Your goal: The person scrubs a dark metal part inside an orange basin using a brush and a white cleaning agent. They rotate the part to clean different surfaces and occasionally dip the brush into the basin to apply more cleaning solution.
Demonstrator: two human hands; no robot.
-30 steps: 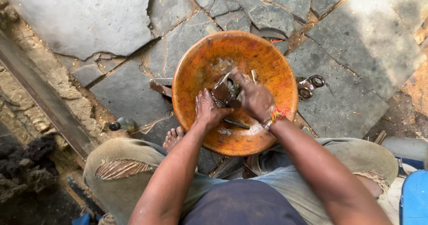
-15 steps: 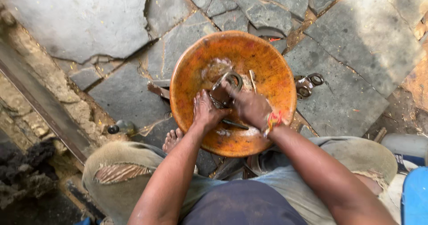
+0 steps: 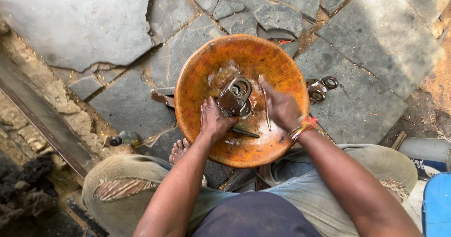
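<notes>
An orange, stained basin (image 3: 206,63) stands on the stone floor in front of my knees. My left hand (image 3: 213,120) grips a dark metal part with a round opening (image 3: 235,96) above the wet bottom of the basin. Beside that part on the right, my right hand (image 3: 281,106) rests with its fingers loosely extended, and I cannot tell whether it touches the part. A coloured thread band (image 3: 303,125) circles my right wrist. A thin rod (image 3: 266,110) and a dark tool (image 3: 245,133) lie in the basin.
Another metal part with two rings (image 3: 320,88) lies on the slabs right of the basin. A rusty piece (image 3: 162,97) sticks out from under its left side. A small round object (image 3: 123,138) lies left, a blue container (image 3: 437,204) bottom right.
My view has shifted slightly. The metal part has been turned in the basin and now stands more upright in my left hand; my right hand has drawn back to its right side.
</notes>
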